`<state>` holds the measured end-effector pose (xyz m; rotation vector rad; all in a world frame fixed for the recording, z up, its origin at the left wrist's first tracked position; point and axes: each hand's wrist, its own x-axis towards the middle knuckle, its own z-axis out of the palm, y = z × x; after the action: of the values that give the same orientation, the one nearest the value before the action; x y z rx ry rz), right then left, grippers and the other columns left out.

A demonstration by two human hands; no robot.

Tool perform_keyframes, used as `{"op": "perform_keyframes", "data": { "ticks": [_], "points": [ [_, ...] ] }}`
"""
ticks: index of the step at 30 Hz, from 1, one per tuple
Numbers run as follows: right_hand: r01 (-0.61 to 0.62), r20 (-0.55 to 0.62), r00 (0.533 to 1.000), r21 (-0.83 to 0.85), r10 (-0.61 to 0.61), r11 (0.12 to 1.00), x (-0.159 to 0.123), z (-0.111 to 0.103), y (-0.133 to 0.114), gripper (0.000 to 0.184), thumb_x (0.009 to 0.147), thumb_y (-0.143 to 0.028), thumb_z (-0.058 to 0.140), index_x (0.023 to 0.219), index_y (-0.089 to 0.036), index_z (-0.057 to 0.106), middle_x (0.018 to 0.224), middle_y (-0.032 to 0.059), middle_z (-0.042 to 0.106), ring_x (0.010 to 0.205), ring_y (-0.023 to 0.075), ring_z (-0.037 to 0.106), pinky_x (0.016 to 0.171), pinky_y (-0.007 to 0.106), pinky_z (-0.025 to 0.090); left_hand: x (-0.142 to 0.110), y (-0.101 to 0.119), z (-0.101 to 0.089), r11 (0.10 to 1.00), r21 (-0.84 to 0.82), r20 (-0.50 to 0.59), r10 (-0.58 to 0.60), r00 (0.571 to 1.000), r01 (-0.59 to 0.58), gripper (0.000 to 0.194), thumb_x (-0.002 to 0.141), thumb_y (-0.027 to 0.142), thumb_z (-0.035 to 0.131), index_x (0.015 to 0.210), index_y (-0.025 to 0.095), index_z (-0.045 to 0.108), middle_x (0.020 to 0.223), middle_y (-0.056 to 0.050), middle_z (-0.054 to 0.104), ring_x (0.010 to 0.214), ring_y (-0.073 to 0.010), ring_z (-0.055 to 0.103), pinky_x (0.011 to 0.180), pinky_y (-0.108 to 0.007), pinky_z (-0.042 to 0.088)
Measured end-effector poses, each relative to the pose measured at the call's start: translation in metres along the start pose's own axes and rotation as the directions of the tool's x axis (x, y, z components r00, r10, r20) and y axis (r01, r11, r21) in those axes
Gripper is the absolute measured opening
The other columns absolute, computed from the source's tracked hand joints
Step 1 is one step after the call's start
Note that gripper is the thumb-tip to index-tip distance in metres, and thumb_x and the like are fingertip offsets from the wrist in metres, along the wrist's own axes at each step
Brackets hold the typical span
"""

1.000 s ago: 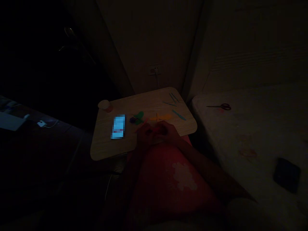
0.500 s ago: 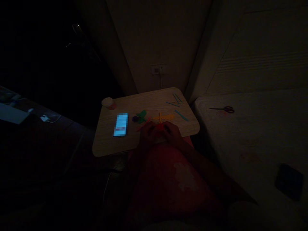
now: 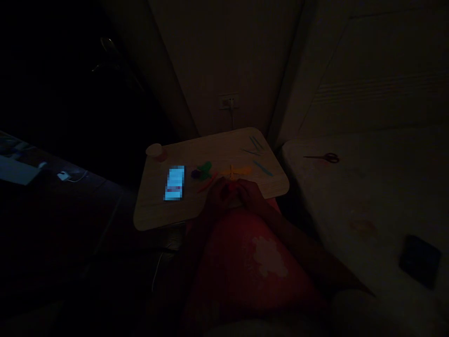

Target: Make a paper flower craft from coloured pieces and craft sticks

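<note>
In dim light, my left hand (image 3: 216, 194) and my right hand (image 3: 249, 194) meet at the near edge of a small wooden table (image 3: 157, 215). Between their fingers is a small red piece (image 3: 232, 186), mostly covered, its kind unclear; it looks soft, like clay. Both hands are closed on it. Just beyond them lies an orange cross-like shape (image 3: 242, 171). To the left are a thin red strip (image 3: 206, 183), a green leaf-like piece (image 3: 204, 169) and a dark purple lump (image 3: 195, 174).
A lit phone (image 3: 174, 182) and a tub (image 3: 156, 152) stand on the table's left. Thin blue-green sticks (image 3: 256, 144) and a thicker strip (image 3: 263, 167) lie right. Scissors (image 3: 322, 157) and a dark blue object (image 3: 420, 261) rest on the pale surface (image 3: 336, 206) beside.
My fingers have drawn closer together around the red piece, so less of it shows. The whole view has shifted slightly; the things on the table lie as before.
</note>
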<state>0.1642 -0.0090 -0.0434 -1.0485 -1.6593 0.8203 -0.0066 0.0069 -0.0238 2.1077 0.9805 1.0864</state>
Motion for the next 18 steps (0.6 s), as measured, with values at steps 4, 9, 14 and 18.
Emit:
{"op": "perform_keyframes", "data": {
  "ticks": [4, 9, 14, 18],
  "points": [
    [-0.007, 0.014, 1.0, 0.046, 0.006, 0.999, -0.0021, -0.0004, -0.0011, 0.05, 0.103, -0.059, 0.042, 0.087, -0.021, 0.071, 0.082, 0.0056, 0.07, 0.076, 0.0199, 0.062, 0.076, 0.032, 0.049, -0.0002, -0.0015, 0.0019, 0.999, 0.033, 0.036, 0.022, 0.999, -0.023, 0.018, 0.094, 0.036, 0.061, 0.091, 0.019, 0.064, 0.087, -0.005, 0.066, 0.081, -0.0196, 0.06, 0.077, -0.032, 0.049],
    [-0.005, 0.054, 0.999, 0.128, -0.002, 0.992, -0.0046, -0.0023, -0.0066, 0.051, 0.104, -0.057, 0.039, 0.082, -0.02, 0.065, 0.078, 0.0041, 0.066, 0.073, 0.0184, 0.059, 0.071, 0.03, 0.047, -0.0015, -0.0046, 0.0014, 0.999, 0.007, -0.015, 0.038, 0.999, -0.038, 0.031, 0.099, 0.037, 0.052, 0.077, 0.018, 0.064, 0.075, -0.004, 0.064, 0.071, -0.0185, 0.058, 0.071, -0.031, 0.047],
    [0.005, 0.093, 0.996, 0.018, -0.007, 1.0, -0.004, -0.0014, -0.0059, 0.035, 0.092, -0.054, 0.065, 0.095, -0.019, 0.07, 0.085, 0.0051, 0.069, 0.075, 0.0194, 0.059, 0.071, 0.031, 0.047, -0.0029, -0.0067, -0.0014, 1.0, -0.028, -0.065, -0.012, 0.998, 0.01, 0.034, 0.099, 0.037, 0.052, 0.077, 0.019, 0.071, 0.072, -0.004, 0.067, 0.069, -0.0181, 0.06, 0.07, -0.032, 0.048],
    [0.007, 0.092, 0.996, 0.04, -0.011, 0.999, -0.0037, -0.0003, -0.0028, 0.029, 0.095, -0.047, 0.061, 0.096, -0.02, 0.071, 0.089, 0.0061, 0.071, 0.079, 0.0205, 0.061, 0.074, 0.032, 0.048, -0.004, -0.0064, -0.0018, 0.999, -0.035, -0.044, -0.028, 0.999, 0.026, 0.039, 0.1, 0.041, 0.05, 0.074, 0.018, 0.069, 0.068, -0.004, 0.063, 0.064, -0.0176, 0.058, 0.066, -0.032, 0.047]
  ]
}}
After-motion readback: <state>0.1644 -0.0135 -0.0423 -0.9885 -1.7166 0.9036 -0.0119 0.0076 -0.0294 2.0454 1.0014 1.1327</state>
